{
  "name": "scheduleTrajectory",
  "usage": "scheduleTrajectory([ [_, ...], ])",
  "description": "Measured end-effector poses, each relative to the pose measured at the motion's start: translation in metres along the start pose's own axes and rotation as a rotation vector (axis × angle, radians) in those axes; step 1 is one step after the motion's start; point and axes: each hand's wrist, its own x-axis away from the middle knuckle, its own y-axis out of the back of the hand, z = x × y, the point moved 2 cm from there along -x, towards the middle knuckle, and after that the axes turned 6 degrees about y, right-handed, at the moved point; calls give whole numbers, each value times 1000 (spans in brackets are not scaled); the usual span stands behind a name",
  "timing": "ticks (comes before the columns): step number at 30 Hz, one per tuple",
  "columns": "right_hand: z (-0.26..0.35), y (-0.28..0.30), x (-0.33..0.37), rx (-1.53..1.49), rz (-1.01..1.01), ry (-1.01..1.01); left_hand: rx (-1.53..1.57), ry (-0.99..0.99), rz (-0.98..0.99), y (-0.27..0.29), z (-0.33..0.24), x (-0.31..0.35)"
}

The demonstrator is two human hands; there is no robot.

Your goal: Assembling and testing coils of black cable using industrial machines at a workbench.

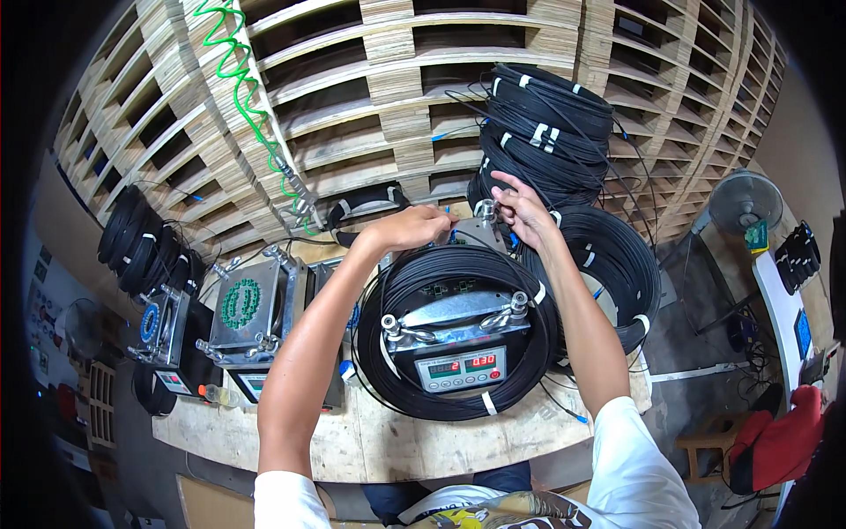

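Observation:
In the middle, a coil of black cable [383, 381] lies around a benchtop machine [458, 366] with a lit red display, buttons and metal clamp knobs at its corners. My left hand [416, 227] reaches over the machine's far left side, fingers pinched together beside a small blue piece; what they grip is mostly hidden. At the far right corner, my right hand [526, 216] is next to a metal clamp knob [487, 210]. Its index finger is stretched out and the others are partly bent, with nothing clearly held. Another blue tip [514, 240] shows just below this hand.
Two similar machines [251, 304] [163, 331] stand to the left. Stacked cable coils [551, 123] and a loose coil [630, 264] are at the right. Wooden pallets [388, 62] line the back; a green spiral air hose [233, 66] hangs there. A small bottle [214, 394] sits near the wooden table's [388, 450] left edge.

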Motion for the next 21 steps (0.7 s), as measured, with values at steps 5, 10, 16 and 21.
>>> scheduleTrajectory([
  [5, -3, -15, -5, 72, -69, 86, 30, 12, -58, -3, 10, -1],
  [10, 5, -5, 5, 204, -120, -206, -50, -12, -74, -2, 5, 1],
  [16, -10, -2, 5, 58, -55, -180, -68, -10, -106, -3, -6, 4],
  [21, -11, -16, 13, 64, -151, -45, -84, 28, -96, -2, 2, 3],
])
